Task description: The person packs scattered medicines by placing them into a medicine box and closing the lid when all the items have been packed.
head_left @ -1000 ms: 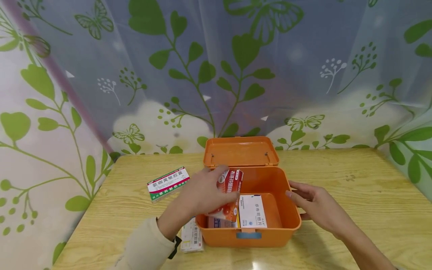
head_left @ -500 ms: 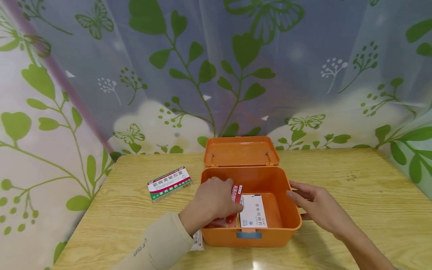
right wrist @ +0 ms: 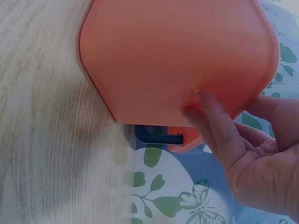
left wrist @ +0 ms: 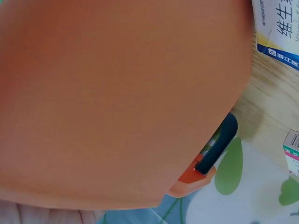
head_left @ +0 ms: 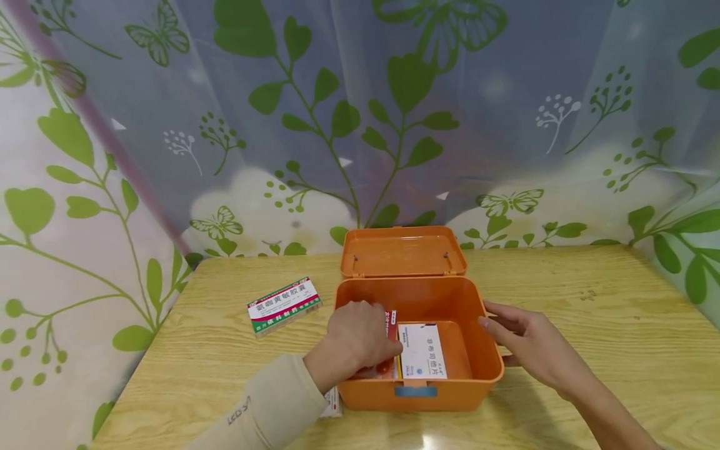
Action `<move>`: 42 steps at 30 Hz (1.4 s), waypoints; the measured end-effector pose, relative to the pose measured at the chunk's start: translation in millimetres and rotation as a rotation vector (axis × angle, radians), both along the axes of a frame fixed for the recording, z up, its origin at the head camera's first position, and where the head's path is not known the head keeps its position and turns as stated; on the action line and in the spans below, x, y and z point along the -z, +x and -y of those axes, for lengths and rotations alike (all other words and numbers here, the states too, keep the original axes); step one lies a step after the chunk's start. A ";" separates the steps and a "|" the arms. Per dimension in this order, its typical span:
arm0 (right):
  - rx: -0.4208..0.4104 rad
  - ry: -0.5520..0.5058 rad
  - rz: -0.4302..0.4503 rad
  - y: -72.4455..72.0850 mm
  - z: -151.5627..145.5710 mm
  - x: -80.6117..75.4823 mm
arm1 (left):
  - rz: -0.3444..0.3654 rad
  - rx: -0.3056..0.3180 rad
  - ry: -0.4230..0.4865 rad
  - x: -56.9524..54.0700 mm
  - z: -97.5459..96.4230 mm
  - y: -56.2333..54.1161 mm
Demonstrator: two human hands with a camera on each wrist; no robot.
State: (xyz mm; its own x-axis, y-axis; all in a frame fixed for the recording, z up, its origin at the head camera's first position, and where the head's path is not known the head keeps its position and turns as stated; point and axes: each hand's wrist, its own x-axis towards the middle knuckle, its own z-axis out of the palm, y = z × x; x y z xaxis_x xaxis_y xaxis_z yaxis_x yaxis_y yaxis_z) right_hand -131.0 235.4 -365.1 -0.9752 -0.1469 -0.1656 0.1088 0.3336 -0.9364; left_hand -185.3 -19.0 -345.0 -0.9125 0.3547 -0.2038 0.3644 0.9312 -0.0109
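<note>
An orange lidded medicine box (head_left: 371, 397) stands open on the table, a blue latch on its front. My left hand (head_left: 362, 334) is down inside its left half, gripping a red medicine carton (head_left: 392, 326) with the thumb along the carton's right side. Much of the carton is hidden under the hand. To its right a white medicine carton (head_left: 423, 351) lies flat in the box. My right hand (head_left: 531, 344) holds the box's right wall, thumb at the rim and fingers on the outside; the right wrist view shows the fingertips (right wrist: 201, 95) against the outer wall.
The lid (head_left: 404, 253) leans back behind the box. A white, red and green carton (head_left: 284, 306) lies to the left. Another white carton (head_left: 333, 403), partly behind the left sleeve, lies against the box's front left corner. A patterned curtain (head_left: 337, 125) borders the table (head_left: 590, 300).
My left hand has lowered the red carton from above the rim into the left half of the orange box. The right hand has stayed at the right wall.
</note>
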 end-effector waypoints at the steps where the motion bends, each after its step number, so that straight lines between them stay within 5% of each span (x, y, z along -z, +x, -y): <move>1: 0.000 0.000 -0.001 -0.1 0.0 0.0 | -0.004 -0.001 -0.006 0.5 -0.2 0.2; 8: 0.006 0.005 -0.014 0.3 0.3 -1.0 | -0.027 0.042 -0.072 3.0 -2.0 3.0; 14: 0.015 0.031 -0.024 0.6 0.0 -1.6 | -0.095 0.106 0.034 1.2 3.5 2.1; 21: 0.019 0.034 -0.020 0.7 -1.5 -1.5 | -0.366 0.298 0.161 -10.2 17.4 3.3; 25: 0.019 0.040 -0.018 0.8 -2.0 -1.6 | -0.519 0.338 0.265 -15.6 27.4 1.1; 31: 0.020 0.044 -0.008 0.9 -1.9 -0.3 | -0.598 0.285 0.348 -23.8 45.0 -5.6; 37: 0.025 0.045 0.000 1.4 -2.3 0.7 | -0.566 0.186 0.370 -26.7 71.2 -23.5; 42: 0.025 0.038 -0.001 1.9 -2.2 0.2 | -0.482 0.070 0.345 -13.4 94.6 -41.4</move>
State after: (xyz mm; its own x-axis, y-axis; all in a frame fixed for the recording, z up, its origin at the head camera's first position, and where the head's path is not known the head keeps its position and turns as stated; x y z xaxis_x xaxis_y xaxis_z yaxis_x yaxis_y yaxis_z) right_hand -129.1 237.7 -365.3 -0.9786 -0.1160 -0.1697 0.1167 0.3660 -0.9233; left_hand -226.7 -113.6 -331.6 -0.8453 0.3898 0.3655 0.4545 0.8841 0.1082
